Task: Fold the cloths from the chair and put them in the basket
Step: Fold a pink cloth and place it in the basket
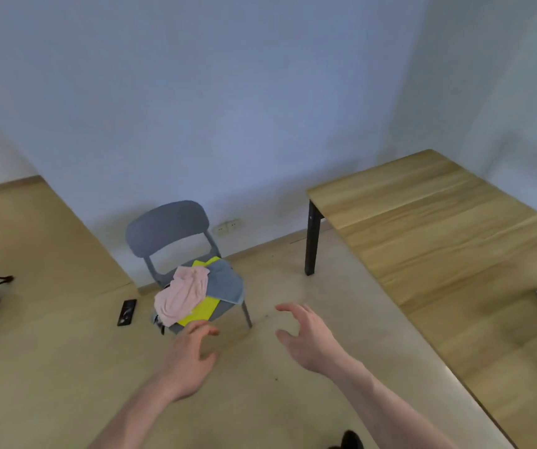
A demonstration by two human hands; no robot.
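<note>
Both empty, fingers spread and loosely curled: left hand point(192, 354) nearer, just short of the grey chair point(176, 241) seat's front edge, where pink cloth point(181, 294) tops the heap; right hand point(306, 338) farther right.

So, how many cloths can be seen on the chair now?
3 at least. The pink cloth lies crumpled on top, the grey-blue cloth is spread toward the seat's right side, and the yellow cloth shows beneath them. More may be hidden under the pile.
</note>
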